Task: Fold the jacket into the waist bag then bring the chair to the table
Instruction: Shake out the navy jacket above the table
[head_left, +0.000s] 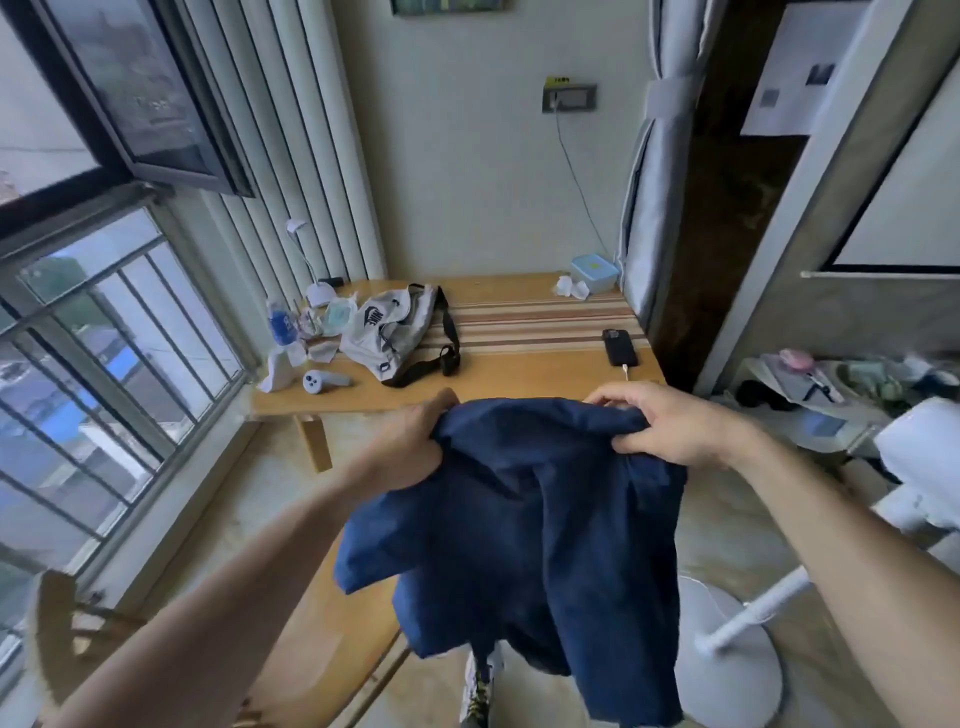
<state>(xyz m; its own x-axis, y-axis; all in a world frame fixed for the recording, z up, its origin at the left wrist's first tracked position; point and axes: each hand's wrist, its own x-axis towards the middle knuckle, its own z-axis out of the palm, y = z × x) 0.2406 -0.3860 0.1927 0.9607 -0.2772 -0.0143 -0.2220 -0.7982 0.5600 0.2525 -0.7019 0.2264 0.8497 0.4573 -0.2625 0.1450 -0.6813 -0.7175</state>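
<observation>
A dark blue jacket (524, 540) hangs in front of me, held up by its top edge above the floor. My left hand (410, 447) grips its left corner and my right hand (670, 423) pinches its right corner. The grey waist bag (387, 332) with a black strap lies on the left half of the wooden table (519, 369), beyond my hands. A wooden chair (317, 634) stands at the lower left, partly hidden under my left arm and the jacket.
A phone (619, 347) on a cable, a blue box (595, 273), a bottle (280, 322), a small lamp (317, 291) and a white controller (324, 382) sit on the table. A white fan base (727, 660) stands on the floor at right. The window is at left.
</observation>
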